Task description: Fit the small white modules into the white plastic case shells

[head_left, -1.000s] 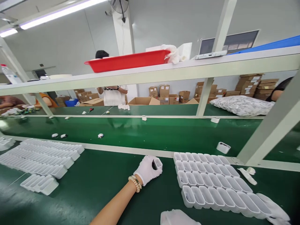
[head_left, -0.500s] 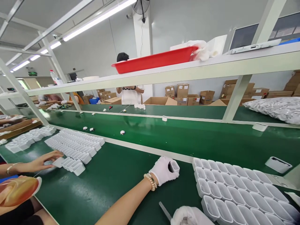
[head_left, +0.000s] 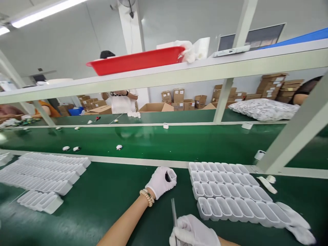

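My left hand [head_left: 161, 182], in a white glove with a beaded bracelet at the wrist, is closed around a small white plastic case [head_left: 172, 176]. The case's dark opening shows between the fingers. Lower down, my gloved right hand [head_left: 193, 230] grips metal tweezers [head_left: 174, 210], their tips pointing up and away from me, apart from the case. To the right of both hands, rows of open white cases [head_left: 228, 194] stand side by side on the green table [head_left: 110, 191]. Another block of white cases [head_left: 43, 174] stands on the left.
A pale ledge [head_left: 138, 160] divides the table from the green conveyor belt [head_left: 143, 138], which carries a few small white parts [head_left: 119, 147]. Overhead runs a shelf [head_left: 159, 74] with a red tray [head_left: 138, 61]. A slanted post [head_left: 289, 136] and loose white gloves [head_left: 294, 218] are at right.
The view has swung right. My right hand has risen further into view with the tweezers. My left hand keeps its hold on the case. The other person's hand at left is out of view.
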`<state>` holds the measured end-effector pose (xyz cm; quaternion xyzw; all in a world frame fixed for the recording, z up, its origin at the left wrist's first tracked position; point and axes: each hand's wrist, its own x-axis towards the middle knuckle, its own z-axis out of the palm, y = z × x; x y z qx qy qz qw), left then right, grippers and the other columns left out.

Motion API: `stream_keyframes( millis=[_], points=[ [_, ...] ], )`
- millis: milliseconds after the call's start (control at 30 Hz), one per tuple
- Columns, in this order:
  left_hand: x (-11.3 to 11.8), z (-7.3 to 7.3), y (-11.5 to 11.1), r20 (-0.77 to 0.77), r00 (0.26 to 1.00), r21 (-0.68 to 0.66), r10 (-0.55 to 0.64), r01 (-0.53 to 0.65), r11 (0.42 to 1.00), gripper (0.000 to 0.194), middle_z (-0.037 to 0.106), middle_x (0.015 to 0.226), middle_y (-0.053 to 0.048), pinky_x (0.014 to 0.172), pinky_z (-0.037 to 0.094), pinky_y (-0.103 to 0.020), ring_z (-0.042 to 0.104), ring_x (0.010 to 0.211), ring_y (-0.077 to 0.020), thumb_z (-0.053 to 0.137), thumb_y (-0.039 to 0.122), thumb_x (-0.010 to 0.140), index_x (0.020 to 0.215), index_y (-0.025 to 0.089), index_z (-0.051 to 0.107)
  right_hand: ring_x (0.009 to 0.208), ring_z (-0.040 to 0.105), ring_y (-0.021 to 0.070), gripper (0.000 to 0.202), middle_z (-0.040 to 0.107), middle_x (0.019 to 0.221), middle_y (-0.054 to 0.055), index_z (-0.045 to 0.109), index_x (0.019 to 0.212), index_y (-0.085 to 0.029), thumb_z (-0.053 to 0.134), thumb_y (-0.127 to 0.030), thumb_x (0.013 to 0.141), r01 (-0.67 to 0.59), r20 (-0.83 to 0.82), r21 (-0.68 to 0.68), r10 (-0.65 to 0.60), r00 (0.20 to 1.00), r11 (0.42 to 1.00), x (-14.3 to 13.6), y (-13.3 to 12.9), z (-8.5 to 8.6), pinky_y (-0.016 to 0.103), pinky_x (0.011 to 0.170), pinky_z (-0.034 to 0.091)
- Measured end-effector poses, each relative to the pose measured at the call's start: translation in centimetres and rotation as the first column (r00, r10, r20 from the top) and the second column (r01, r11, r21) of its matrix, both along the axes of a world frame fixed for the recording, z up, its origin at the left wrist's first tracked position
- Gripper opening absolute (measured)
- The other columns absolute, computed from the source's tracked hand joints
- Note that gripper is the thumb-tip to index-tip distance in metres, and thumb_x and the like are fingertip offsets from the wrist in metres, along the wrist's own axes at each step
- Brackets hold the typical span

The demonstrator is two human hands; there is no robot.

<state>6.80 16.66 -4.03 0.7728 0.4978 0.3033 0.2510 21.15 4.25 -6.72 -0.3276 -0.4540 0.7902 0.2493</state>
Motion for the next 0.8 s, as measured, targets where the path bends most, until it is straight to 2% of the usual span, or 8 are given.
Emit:
stream_keyframes(
  millis=[100, 267, 433, 533, 600, 633, 733, 800],
  points=[
    [-0.2, 0.1, 0.1, 0.012, 1.0, 0.016, -0.025, 0.025, 1.0, 0.008, 0.066, 0.077, 0.0, 0.071, 0.051, -0.029, 0.062, 0.073, -0.0178, 0.067, 0.019, 0.067, 0.076, 0.018, 0.068, 0.052, 0.048, 0.0071, 0.058, 0.061, 0.062, 0.004, 0.064, 0.06, -0.01, 0.074, -0.067, 0.066, -0.021, 0.074, -0.021, 0.022, 0.997, 1.0, 0.0, 0.1, 0.6, 0.021, 0.05, 0.031],
    [-0.4, 0.0, 0.1, 0.015, 0.999, 0.035, -0.03, 0.029, 0.999, 0.005, 0.065, 0.074, 0.0, 0.069, 0.051, -0.027, 0.061, 0.071, -0.0167, 0.065, 0.019, 0.068, 0.074, 0.019, 0.066, 0.047, 0.045, 0.0065, 0.034, 0.058, 0.051, 0.0, 0.072, 0.061, -0.011, 0.078, -0.044, 0.067, -0.056, 0.109, -0.044, 0.061, 0.992, 0.997, 0.2, 0.2, 1.6, 0.019, 0.045, 0.027],
    [-0.5, -0.1, 0.2, 0.012, 0.999, 0.035, -0.037, 0.036, 0.999, 0.004, 0.066, 0.074, 0.001, 0.07, 0.051, -0.027, 0.062, 0.072, -0.0169, 0.065, 0.018, 0.069, 0.073, 0.019, 0.067, 0.05, 0.042, 0.0059, 0.023, 0.056, 0.055, -0.002, 0.078, 0.075, -0.013, 0.074, -0.035, 0.07, -0.094, 0.252, -0.022, 0.097, 0.963, 0.995, 0.0, 0.2, 2.3, 0.018, 0.045, 0.026],
    [-0.5, 0.0, 0.3, 0.008, 0.999, 0.02, -0.051, 0.051, 0.998, 0.004, 0.066, 0.075, 0.001, 0.071, 0.051, -0.027, 0.062, 0.073, -0.0171, 0.065, 0.018, 0.069, 0.073, 0.02, 0.067, 0.051, 0.037, 0.0045, 0.023, 0.051, 0.06, -0.004, 0.078, 0.093, -0.016, 0.07, -0.026, 0.073, -0.156, 0.291, 0.041, 0.138, 0.947, 0.987, -0.3, -0.1, 2.3, 0.018, 0.048, 0.025],
    [-0.5, 0.1, 0.3, 0.007, 0.998, 0.008, -0.055, 0.055, 0.998, 0.005, 0.066, 0.076, 0.0, 0.072, 0.051, -0.028, 0.062, 0.074, -0.0173, 0.065, 0.018, 0.069, 0.073, 0.02, 0.067, 0.054, 0.036, 0.0053, 0.026, 0.047, 0.065, -0.005, 0.074, 0.101, -0.019, 0.067, -0.025, 0.077, -0.232, 0.325, 0.195, 0.16, 0.932, 0.953, -0.5, -0.2, 2.2, 0.019, 0.051, 0.026],
    [-0.4, 0.1, 0.3, 0.008, 0.998, 0.002, -0.056, 0.056, 0.998, 0.005, 0.066, 0.076, 0.0, 0.072, 0.051, -0.028, 0.062, 0.074, -0.0172, 0.065, 0.018, 0.069, 0.073, 0.02, 0.067, 0.056, 0.036, 0.0061, 0.023, 0.045, 0.066, -0.005, 0.072, 0.1, -0.02, 0.066, -0.027, 0.079, -0.271, 0.358, 0.293, 0.158, 0.92, 0.917, -0.7, -0.3, 2.1, 0.019, 0.052, 0.027],
    [-0.2, 0.1, 0.1, 0.016, 0.999, -0.018, -0.041, 0.042, 0.999, 0.006, 0.066, 0.076, 0.0, 0.072, 0.051, -0.028, 0.062, 0.074, -0.0172, 0.067, 0.018, 0.067, 0.072, 0.019, 0.068, 0.057, 0.035, 0.0093, 0.015, 0.039, 0.065, -0.005, 0.066, 0.08, -0.02, 0.065, -0.036, 0.081, -0.364, 0.501, 0.496, 0.084, 0.862, 0.788, -1.2, -0.5, 1.6, 0.023, 0.053, 0.026],
    [0.1, 0.0, 0.0, 0.025, 0.999, -0.034, -0.024, 0.025, 0.999, 0.008, 0.067, 0.076, 0.0, 0.071, 0.05, -0.028, 0.062, 0.073, -0.0173, 0.069, 0.019, 0.065, 0.073, 0.019, 0.068, 0.054, 0.032, 0.0109, 0.028, 0.035, 0.06, -0.005, 0.058, 0.064, -0.02, 0.061, -0.04, 0.084, -0.415, 0.647, 0.531, -0.038, 0.761, 0.738, -1.4, -0.6, 1.1, 0.025, 0.051, 0.023]
  ],
)
